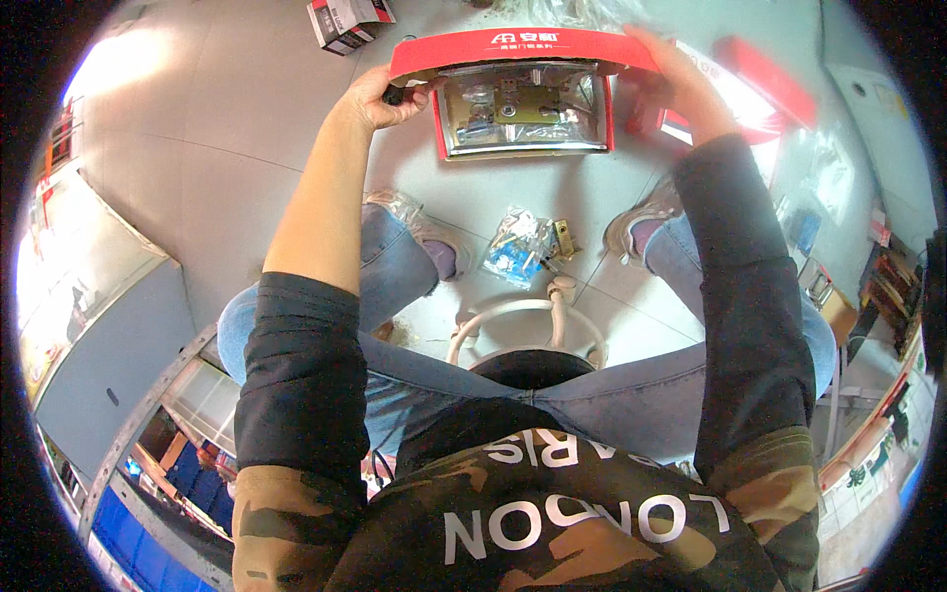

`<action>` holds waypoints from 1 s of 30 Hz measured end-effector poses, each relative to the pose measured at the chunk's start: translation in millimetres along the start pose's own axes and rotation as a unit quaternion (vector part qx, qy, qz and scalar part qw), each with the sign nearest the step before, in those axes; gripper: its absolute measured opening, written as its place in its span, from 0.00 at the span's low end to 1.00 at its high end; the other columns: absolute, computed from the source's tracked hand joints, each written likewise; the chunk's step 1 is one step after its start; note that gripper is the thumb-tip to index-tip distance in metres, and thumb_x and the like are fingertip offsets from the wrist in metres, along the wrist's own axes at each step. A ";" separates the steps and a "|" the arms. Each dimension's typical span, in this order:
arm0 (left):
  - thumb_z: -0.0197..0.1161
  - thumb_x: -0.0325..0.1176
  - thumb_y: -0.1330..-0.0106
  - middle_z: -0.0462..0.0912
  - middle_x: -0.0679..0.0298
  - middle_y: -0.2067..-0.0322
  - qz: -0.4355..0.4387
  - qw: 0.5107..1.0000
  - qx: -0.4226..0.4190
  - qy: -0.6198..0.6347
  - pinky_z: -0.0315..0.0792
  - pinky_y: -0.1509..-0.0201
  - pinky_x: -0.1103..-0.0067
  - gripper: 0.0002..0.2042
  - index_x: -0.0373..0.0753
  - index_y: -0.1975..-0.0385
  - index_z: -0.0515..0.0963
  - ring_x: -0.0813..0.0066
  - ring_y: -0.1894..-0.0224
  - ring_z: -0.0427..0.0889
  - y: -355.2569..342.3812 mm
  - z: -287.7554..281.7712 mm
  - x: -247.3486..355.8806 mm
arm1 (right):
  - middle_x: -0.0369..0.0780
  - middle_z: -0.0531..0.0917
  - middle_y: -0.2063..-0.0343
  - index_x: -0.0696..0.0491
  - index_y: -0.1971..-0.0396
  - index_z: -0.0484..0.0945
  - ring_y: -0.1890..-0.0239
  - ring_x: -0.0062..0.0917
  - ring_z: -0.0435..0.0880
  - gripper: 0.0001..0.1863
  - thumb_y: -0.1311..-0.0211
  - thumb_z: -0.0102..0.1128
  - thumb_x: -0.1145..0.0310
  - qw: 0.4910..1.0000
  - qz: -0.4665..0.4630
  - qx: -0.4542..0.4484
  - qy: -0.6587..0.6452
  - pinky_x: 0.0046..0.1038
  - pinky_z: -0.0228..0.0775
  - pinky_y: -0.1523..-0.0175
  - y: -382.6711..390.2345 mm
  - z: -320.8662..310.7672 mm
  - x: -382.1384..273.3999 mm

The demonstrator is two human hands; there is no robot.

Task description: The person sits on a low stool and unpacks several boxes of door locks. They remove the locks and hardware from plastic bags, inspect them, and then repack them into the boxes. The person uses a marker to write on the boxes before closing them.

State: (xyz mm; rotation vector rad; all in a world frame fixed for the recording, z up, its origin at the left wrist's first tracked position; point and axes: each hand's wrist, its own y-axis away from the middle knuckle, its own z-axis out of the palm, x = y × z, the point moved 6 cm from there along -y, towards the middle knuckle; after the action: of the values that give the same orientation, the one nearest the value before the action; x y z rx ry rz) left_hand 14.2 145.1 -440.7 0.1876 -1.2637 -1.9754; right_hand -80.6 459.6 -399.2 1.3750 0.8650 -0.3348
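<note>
A red box lid with white printing is held up by its two ends, tilted over the far edge of an open red box. My left hand is closed at the lid's left end, a small dark thing showing by the fingers. My right hand grips the lid's right end, its fingertips partly hidden behind it. Inside the box lie a brass-coloured lock part and other metal pieces in clear plastic.
Between my feet lie a clear bag of small parts and a brass-coloured metal piece. A round-based stool frame stands below me. More red packaging lies at the far right, a red and black box at the far left.
</note>
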 end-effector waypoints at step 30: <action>0.51 0.42 0.38 0.75 0.56 0.61 0.121 0.980 0.116 -0.104 0.72 0.58 0.74 0.17 0.33 0.58 0.68 0.70 0.62 0.75 4.4 -38.8 -73.5 | 0.44 0.79 0.79 0.66 0.78 0.77 0.78 0.27 0.78 0.29 0.59 0.60 0.48 0.986 0.041 0.162 0.007 0.26 0.67 0.72 15.6 3.6 134.3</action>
State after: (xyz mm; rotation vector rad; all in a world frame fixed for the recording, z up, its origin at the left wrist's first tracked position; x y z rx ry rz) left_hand 86.7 165.6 -476.0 -0.0604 -1.5744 -1.6695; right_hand 19.7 495.6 -482.5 1.7113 0.7862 -0.4152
